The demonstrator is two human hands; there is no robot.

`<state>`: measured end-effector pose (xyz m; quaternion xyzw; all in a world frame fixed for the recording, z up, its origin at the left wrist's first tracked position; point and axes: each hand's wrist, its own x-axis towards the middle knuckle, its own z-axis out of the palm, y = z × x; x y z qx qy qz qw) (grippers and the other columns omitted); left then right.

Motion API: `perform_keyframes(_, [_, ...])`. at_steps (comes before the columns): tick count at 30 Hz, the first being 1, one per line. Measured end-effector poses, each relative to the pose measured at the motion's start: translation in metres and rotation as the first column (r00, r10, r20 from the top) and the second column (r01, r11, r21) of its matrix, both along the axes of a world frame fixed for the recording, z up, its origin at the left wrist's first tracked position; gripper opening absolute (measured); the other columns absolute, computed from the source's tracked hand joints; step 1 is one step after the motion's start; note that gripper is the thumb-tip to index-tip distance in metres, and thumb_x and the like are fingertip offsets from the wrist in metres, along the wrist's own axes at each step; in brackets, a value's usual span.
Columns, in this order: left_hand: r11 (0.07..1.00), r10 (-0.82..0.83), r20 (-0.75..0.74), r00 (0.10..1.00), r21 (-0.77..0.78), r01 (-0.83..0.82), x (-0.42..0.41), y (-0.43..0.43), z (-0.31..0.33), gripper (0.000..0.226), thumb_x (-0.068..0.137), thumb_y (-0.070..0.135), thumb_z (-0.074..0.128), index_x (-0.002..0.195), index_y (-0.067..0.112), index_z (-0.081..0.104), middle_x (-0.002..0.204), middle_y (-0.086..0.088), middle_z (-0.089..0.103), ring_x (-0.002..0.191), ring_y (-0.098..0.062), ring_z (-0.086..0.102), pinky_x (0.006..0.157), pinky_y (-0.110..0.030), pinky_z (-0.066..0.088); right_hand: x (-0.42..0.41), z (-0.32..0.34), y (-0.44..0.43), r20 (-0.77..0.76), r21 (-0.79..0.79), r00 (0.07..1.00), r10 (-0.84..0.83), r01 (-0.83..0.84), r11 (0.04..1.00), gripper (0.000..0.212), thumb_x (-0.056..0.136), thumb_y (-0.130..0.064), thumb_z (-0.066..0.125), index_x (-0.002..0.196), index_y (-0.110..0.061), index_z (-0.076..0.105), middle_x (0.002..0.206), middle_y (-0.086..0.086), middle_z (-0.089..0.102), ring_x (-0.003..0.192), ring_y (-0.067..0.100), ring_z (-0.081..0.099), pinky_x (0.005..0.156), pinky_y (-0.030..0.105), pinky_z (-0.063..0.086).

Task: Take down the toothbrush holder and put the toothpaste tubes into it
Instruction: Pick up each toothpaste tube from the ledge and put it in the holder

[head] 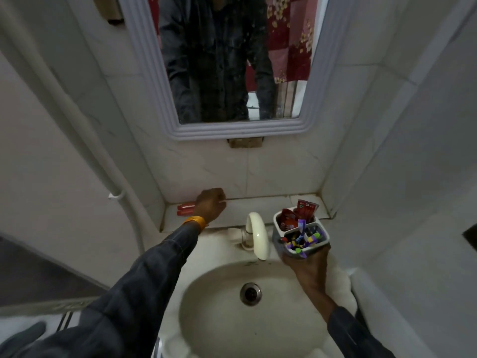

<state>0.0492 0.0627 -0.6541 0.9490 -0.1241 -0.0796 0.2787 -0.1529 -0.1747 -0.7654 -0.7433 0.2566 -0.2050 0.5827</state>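
Observation:
My right hand holds the white toothbrush holder from below, above the right rim of the sink. Red toothpaste tubes stand in its back compartment, and colourful toothbrushes fill the front ones. My left hand reaches to the tiled ledge behind the sink, fingers curled over the near end of a red tube that lies flat there. Whether the fingers grip the tube is hidden by the back of the hand.
A cream tap arches over the basin between my two arms. A framed mirror hangs above the ledge. Tiled walls close in on both sides, and a white pipe runs down the left wall.

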Motion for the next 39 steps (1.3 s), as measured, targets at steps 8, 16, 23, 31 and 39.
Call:
perform_keyframes(8, [0.962, 0.098, -0.062, 0.993, 0.262, -0.079, 0.01, 0.054, -0.038, 0.043, 0.086, 0.006, 0.053, 0.129, 0.008, 0.059, 0.13, -0.015, 0.062, 0.116, -0.032, 0.062, 0.102, -0.037, 0.049, -0.002, -0.005, -0.001, -0.029, 0.034, 0.999, -0.019, 0.02, 0.999, 0.12, 0.05, -0.016, 0.108, 0.15, -0.014, 0.04, 0.139, 0.003, 0.067, 0.115, -0.01, 0.068, 0.098, 0.024, 0.061])
perform_keyframes(16, [0.955, -0.064, -0.081, 0.995, 0.284, 0.084, 0.011, 0.041, -0.053, 0.05, 0.086, 0.043, 0.066, 0.13, 0.023, 0.058, 0.137, -0.006, 0.058, 0.124, -0.031, 0.056, 0.107, -0.038, 0.045, -0.003, -0.006, 0.002, -0.082, 0.004, 0.996, -0.046, 0.046, 0.999, 0.116, 0.055, -0.015, 0.105, 0.151, -0.014, 0.04, 0.141, 0.002, 0.066, 0.123, 0.017, 0.068, 0.107, 0.053, 0.057])
perform_keyframes(23, [0.988, -0.146, 0.002, 0.989, 0.046, 0.145, 0.012, -0.001, 0.039, 0.028, 0.068, 0.026, 0.08, 0.089, 0.013, 0.067, 0.095, -0.008, 0.072, 0.093, -0.029, 0.066, 0.08, -0.034, 0.054, -0.002, -0.001, 0.005, -0.08, 0.016, 0.995, -0.061, 0.063, 0.998, 0.123, 0.048, -0.038, 0.103, 0.153, -0.019, 0.041, 0.142, 0.0, 0.068, 0.129, 0.02, 0.068, 0.106, 0.054, 0.058])
perform_keyframes(31, [0.786, -0.44, 0.142, 0.887, -0.417, 0.457, -0.034, -0.09, 0.127, 0.026, 0.076, 0.019, 0.08, 0.093, 0.003, 0.068, 0.085, -0.01, 0.075, 0.072, -0.017, 0.074, 0.066, -0.031, 0.063, -0.002, 0.01, 0.013, -0.041, 0.02, 0.998, -0.05, 0.051, 0.998, 0.12, 0.052, -0.032, 0.105, 0.154, -0.02, 0.041, 0.142, -0.004, 0.066, 0.128, 0.014, 0.066, 0.108, 0.042, 0.057])
perform_keyframes(39, [0.785, -0.595, 0.159, 0.788, -0.095, 0.612, -0.071, -0.164, 0.085, 0.027, 0.068, 0.032, 0.082, 0.085, 0.016, 0.07, 0.086, -0.002, 0.072, 0.074, -0.014, 0.06, 0.065, -0.023, 0.043, -0.001, 0.013, 0.012, 0.039, 0.064, 0.999, -0.02, 0.017, 0.998, 0.121, 0.051, -0.046, 0.099, 0.152, -0.014, 0.039, 0.136, -0.014, 0.057, 0.121, -0.014, 0.06, 0.1, 0.014, 0.054])
